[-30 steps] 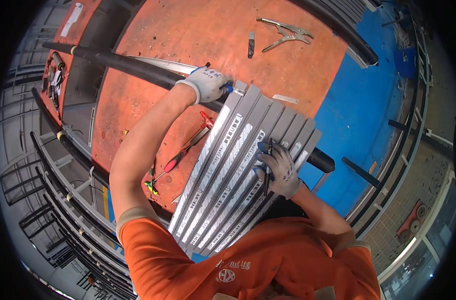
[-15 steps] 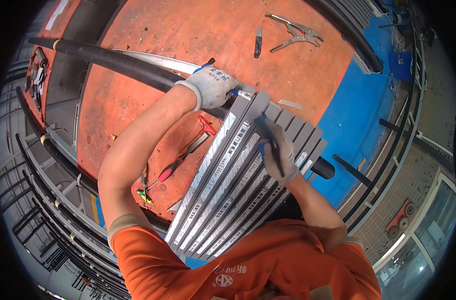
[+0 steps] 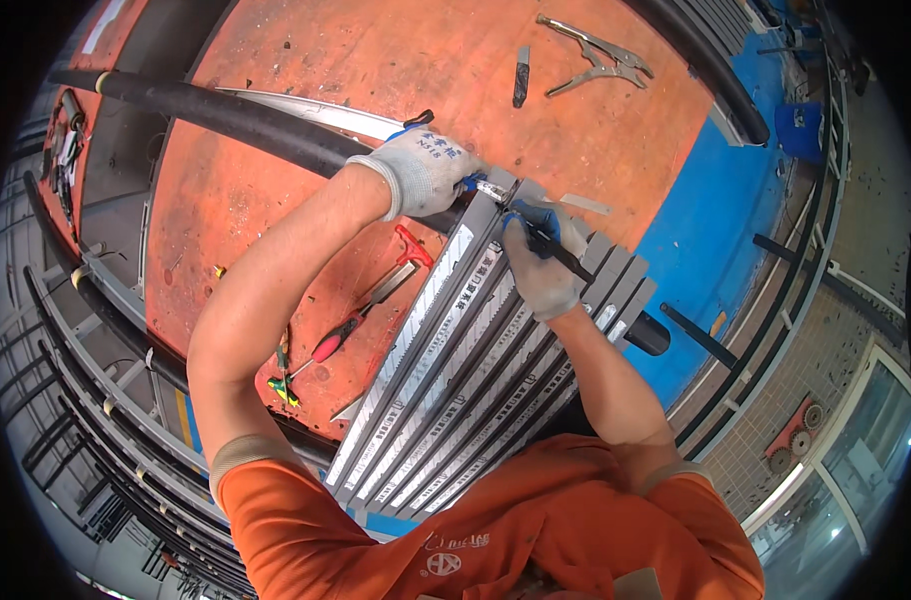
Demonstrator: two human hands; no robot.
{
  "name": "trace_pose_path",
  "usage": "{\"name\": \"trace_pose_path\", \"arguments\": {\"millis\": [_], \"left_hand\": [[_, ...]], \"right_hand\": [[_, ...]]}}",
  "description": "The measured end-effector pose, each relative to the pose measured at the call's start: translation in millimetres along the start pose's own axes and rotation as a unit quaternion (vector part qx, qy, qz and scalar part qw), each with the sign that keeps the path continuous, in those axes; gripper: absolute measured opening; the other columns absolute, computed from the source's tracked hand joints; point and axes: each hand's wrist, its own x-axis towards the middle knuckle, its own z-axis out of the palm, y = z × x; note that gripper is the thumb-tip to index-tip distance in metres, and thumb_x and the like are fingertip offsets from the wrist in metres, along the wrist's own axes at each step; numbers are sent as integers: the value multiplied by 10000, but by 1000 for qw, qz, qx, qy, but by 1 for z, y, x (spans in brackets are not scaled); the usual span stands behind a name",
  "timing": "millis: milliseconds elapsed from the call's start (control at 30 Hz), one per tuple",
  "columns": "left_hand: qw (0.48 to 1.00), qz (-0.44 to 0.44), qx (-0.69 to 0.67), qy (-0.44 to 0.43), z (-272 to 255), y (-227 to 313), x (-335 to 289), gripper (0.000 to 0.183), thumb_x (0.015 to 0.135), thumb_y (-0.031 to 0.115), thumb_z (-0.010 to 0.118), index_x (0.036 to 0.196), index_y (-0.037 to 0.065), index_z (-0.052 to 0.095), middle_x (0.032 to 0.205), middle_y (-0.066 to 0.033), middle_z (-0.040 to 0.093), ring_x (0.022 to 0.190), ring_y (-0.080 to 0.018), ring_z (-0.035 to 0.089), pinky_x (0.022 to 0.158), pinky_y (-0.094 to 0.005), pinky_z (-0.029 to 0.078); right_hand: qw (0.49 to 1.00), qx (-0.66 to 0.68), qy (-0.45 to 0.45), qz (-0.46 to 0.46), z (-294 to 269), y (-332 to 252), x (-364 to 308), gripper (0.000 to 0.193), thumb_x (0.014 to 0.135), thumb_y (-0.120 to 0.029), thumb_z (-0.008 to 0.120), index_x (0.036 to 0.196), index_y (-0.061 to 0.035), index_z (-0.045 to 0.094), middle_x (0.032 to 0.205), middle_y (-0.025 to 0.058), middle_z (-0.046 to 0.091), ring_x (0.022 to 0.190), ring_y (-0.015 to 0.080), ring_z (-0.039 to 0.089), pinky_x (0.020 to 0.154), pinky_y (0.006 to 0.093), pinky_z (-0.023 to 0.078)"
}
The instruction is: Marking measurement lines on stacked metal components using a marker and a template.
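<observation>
A row of grey metal profiles (image 3: 415,375) with printed white film strips lies slanting in front of me. My left hand (image 3: 425,175), in a white and blue work glove, is at the far end of the leftmost profile. Its fingers are closed on a small silvery metal piece (image 3: 492,190) there. Just to the right, my right hand (image 3: 543,265), gloved the same way, grips a slim black pen-shaped tool (image 3: 565,255). The tool's front end is close to the metal piece; whether it touches I cannot tell.
On the orange bench top (image 3: 305,60) lie locking pliers (image 3: 600,60), a utility knife (image 3: 521,78), a red-handled tool (image 3: 405,265), a red-and-black screwdriver (image 3: 335,338) and a flat strip (image 3: 585,204). A long black padded bar (image 3: 225,118) runs beneath the profiles.
My right hand has moved up and left, bringing the black tool to the far end of the profiles. My left hand stays at the profile's end.
</observation>
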Motion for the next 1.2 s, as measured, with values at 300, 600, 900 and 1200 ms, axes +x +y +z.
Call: {"name": "trace_pose_path", "arguments": {"millis": [300,600,900,1200], "left_hand": [[1000,10,6,-6,2,-1,0,339,989,211,585,1303,171,707,1019,-157,773,1023,-337,730,963,-463,522],[1000,4,6,-2,3,-2,1,350,957,218,611,1286,151,708,1116,-143,772,1103,-318,728,978,-456,526],[1000,9,12,-6,1,-1,1,352,955,209,613,1289,149,707,1138,-149,767,1110,-319,725,979,-456,528],[1000,0,5,-17,1,-1,2,348,957,207,612,1285,142,707,1130,-156,766,1096,-333,725,961,-458,543]], "right_hand": [[1000,-23,-8,-18,-3,-9,4,138,854,-16,750,970,-20,675,780,114,660,662,239,659,640,360,541],[999,-39,-21,-6,-4,-13,7,148,899,-14,738,1037,8,688,860,107,712,757,162,677,712,315,559],[999,-44,0,-24,-2,-14,7,123,859,-33,747,965,-25,684,807,121,672,691,259,673,656,367,541],[999,-32,-6,-2,-1,-17,7,118,860,-36,756,952,-22,685,804,122,674,691,252,674,658,360,543]]}}
